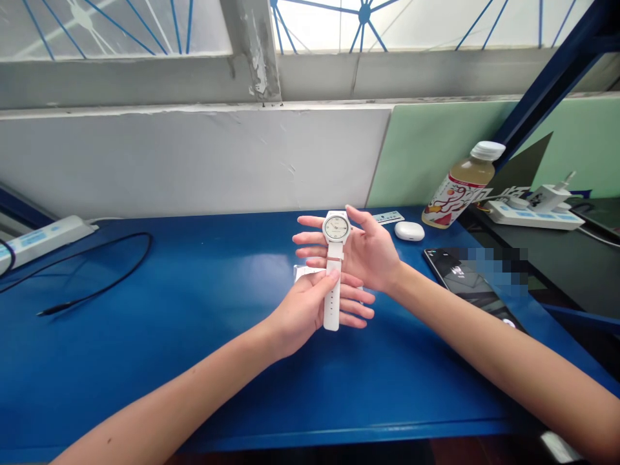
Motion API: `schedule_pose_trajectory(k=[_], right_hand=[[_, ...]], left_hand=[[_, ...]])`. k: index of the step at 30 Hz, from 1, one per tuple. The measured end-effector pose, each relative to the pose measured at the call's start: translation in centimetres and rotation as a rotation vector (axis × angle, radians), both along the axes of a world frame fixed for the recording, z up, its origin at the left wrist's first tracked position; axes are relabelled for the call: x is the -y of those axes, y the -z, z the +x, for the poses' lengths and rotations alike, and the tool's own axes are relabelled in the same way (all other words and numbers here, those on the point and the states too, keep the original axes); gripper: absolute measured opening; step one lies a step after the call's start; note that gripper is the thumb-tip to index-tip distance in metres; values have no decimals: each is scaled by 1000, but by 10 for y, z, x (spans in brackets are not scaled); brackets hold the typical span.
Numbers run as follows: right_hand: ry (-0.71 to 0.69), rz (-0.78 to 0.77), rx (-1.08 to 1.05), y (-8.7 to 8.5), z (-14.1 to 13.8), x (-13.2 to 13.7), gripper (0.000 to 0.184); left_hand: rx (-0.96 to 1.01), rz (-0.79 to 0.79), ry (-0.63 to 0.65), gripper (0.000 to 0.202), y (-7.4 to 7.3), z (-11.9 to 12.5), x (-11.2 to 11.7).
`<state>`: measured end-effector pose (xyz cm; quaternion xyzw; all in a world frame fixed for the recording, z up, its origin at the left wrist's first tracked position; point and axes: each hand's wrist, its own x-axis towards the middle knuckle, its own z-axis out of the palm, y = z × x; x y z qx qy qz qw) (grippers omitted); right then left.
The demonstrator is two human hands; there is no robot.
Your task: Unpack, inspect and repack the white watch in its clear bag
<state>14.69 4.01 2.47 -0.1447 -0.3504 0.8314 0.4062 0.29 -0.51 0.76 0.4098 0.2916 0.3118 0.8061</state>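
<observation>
A white wristwatch (336, 228) with a round pale dial is held out above the blue desk, its strap (332, 303) running down toward me. My left hand (303, 307) grips that strap, thumb pressed on top and fingers stretched out beneath it. Behind the watch head is my right hand (372, 252), palm up with its fingers spread, the watch lying across or just over them; I cannot tell whether it bears weight. Partly hidden behind my hands, a white item in clear wrapping (303, 272) lies on the desk.
On the right of the blue desk (217, 374) are a white earbud case (409, 231), a phone (465, 278), a small card (389, 217) and a drink bottle (462, 187). A power strip with plugs (537, 213) stands beyond. At left lie a black cable (97, 294) and another power strip (53, 237).
</observation>
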Motion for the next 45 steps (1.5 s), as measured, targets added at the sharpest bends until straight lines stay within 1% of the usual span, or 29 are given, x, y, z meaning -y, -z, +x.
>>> schedule_pose_trajectory(k=[2, 7, 9, 12, 14, 15, 17, 21, 23, 25, 28, 32, 38, 45], right_hand=[[19, -6, -8, -2, 0, 0, 60], [55, -11, 12, -5, 1, -3, 50], [149, -27, 27, -4, 1, -6, 42], [368, -7, 76, -3, -1, -8, 27], [455, 35, 126, -3, -2, -8, 24], [462, 54, 150, -2, -3, -7, 23], [401, 83, 179, -2, -3, -4, 23], [170, 134, 177, -1, -1, -1, 19], [107, 160, 157, 1, 1, -1, 21], [93, 178, 138, 2, 3, -3, 23], [100, 187, 144, 2, 4, -5, 23], [114, 199, 145, 3, 4, -6, 23], [121, 171, 111, 2, 5, -5, 33], [129, 126, 66, -2, 5, -4, 29]], left_hand=[[-4, 37, -44, 31, 0, 1, 2], [-12, 109, -83, 30, 1, 1, 2], [-32, 170, -145, 26, 1, 0, 0], [-73, 253, -229, 23, -1, 0, -3], [-73, 245, -225, 25, -1, 0, -5], [-66, 227, -207, 26, -1, 0, -5], [-54, 192, -163, 30, 0, -1, -5], [-63, 178, -76, 36, 0, 0, -4], [-75, 176, -47, 37, -2, 1, -2], [-97, 189, -52, 37, -3, 2, 1], [-132, 260, -82, 38, -5, 4, 7], [-144, 291, -89, 39, -2, 4, 9], [-121, 230, -37, 38, 5, 3, 7], [-26, 145, 20, 36, 3, 0, 2]])
